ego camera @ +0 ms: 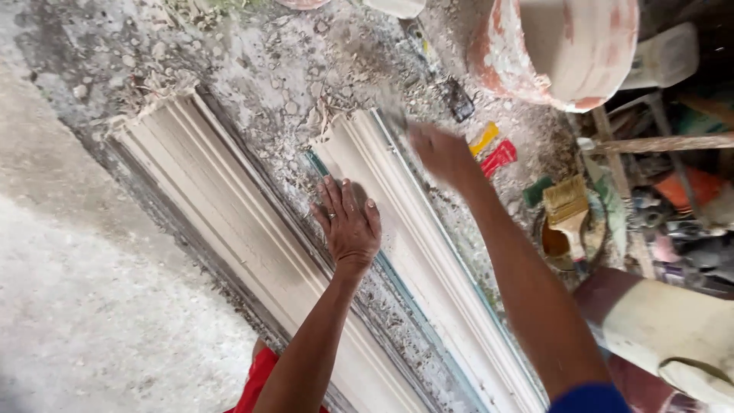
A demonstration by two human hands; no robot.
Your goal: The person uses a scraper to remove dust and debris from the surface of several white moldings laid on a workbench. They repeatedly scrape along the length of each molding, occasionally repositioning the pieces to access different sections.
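Note:
Two long white plaster cornice mouldings lie side by side on a dusty floor. My left hand [348,226] lies flat, fingers spread, on the left edge of the right moulding [417,245]. My right hand [437,153] is blurred with motion near that moulding's far end; something dark shows at its fingertips, but I cannot tell what it is. The left moulding [222,206] runs parallel, untouched.
A plaster-stained bucket [562,46] stands at the top right. A paintbrush [567,210] rests on a small can. Red and yellow tools [493,149] lie in the rubble. Wooden sticks and clutter fill the right side. A white sack [665,329] sits at lower right.

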